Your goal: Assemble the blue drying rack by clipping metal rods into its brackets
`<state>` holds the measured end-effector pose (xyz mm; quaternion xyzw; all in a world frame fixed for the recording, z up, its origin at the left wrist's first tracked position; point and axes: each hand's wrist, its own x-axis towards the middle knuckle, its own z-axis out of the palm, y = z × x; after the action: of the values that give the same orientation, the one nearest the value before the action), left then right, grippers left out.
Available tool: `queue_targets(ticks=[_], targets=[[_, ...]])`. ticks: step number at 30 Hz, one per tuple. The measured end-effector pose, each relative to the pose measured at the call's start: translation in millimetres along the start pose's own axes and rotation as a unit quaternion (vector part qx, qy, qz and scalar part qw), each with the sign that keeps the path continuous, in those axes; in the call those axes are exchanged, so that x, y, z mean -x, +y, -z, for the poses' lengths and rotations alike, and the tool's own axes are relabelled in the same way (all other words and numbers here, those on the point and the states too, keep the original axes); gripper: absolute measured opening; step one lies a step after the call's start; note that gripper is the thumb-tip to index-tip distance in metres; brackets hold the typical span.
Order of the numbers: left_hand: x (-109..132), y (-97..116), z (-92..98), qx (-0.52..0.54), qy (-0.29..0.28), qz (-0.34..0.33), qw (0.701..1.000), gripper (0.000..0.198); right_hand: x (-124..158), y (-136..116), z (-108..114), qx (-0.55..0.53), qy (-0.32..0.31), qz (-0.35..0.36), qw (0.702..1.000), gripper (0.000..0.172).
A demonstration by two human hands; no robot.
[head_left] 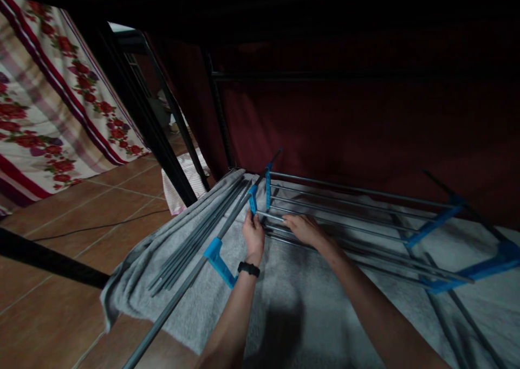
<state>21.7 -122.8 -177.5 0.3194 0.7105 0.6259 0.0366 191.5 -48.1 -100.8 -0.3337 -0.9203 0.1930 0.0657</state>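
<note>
My left hand (253,236), a black band (248,269) on its wrist, is closed around the lower end of a blue plastic bracket (252,196). Pinched in my right hand (303,229) is a thin grey metal rod (269,215), whose left end meets that bracket beside my left fingers. The bracket is fixed on a long grey pole (174,304). Nearer me, another blue bracket (219,263) sits on the same pole. Several parallel rods run right to blue brackets (479,266) at the rack's far side. My fingers partly hide the joint.
Loose grey rods (199,239) lie in a bundle at the left on a grey blanket (292,304). Black metal posts (138,103) and a dark overhead frame surround the space. Dark red cloth (345,125) hangs behind. A flowered curtain (52,103) and a cable (101,225) are at the left.
</note>
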Motion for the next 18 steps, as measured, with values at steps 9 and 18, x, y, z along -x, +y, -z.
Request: queue_targets(ticks=[9,18], targets=[[-3.6,3.1,-2.1,0.044,0.004,0.015,0.999,0.041,17.6,-25.1,9.1,0.108,0.017,-0.008,0.994,0.036],[-0.4,-1.4,-11.4,-0.019,0.038,0.024,0.999,0.036,13.3,-28.4,11.3,0.095,0.005,-0.033,0.995,0.038]])
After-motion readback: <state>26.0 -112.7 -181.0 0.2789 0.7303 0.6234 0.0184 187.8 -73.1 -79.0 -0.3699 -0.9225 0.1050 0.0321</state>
